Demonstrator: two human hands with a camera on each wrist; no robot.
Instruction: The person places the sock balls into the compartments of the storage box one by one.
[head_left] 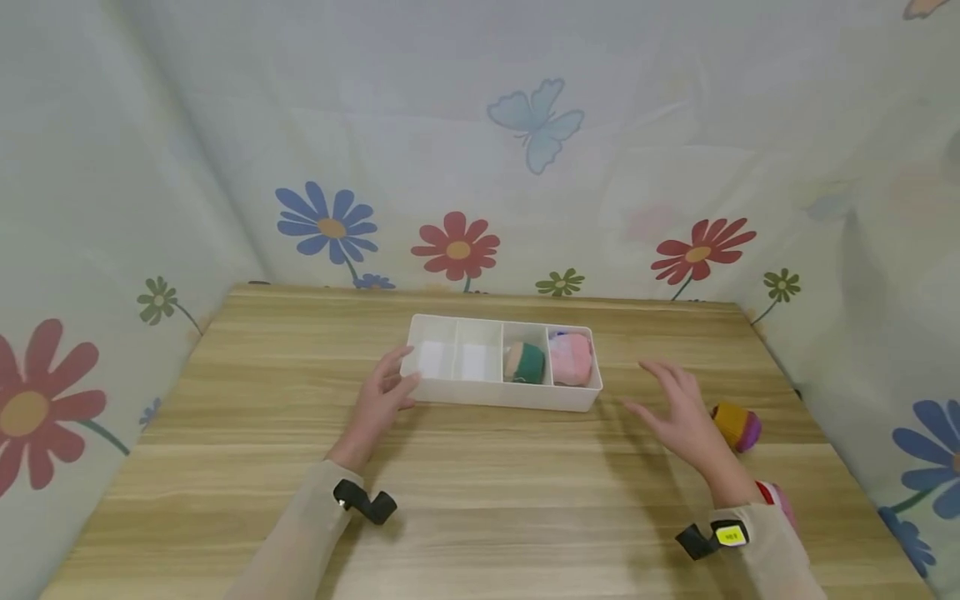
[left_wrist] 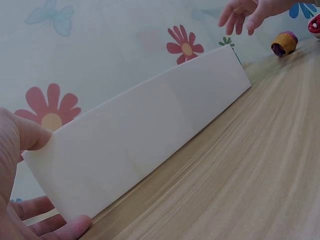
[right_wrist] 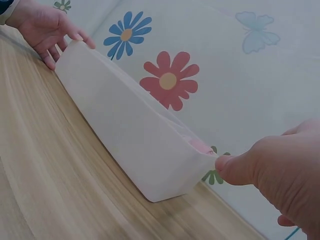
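A long white divided box (head_left: 480, 394) sits on the wooden table. A green and beige piece (head_left: 529, 363) lies in its third compartment from the left, and a soft-looking pink piece (head_left: 573, 358) in the rightmost one. My left hand (head_left: 377, 408) holds the box's left end, thumb at the rim and fingers lower down in the left wrist view. Just off the box's right end, my right hand (head_left: 682, 417) hovers with fingers spread, holding nothing. Beside that hand lies a yellow and purple cupcake-shaped toy (head_left: 737, 425).
Partly hidden behind the right forearm is a red and pink object (head_left: 776, 500) on the table. A flower-printed curtain (head_left: 600, 208) stands along the table's back and sides. The box's two left compartments show bare white floors.
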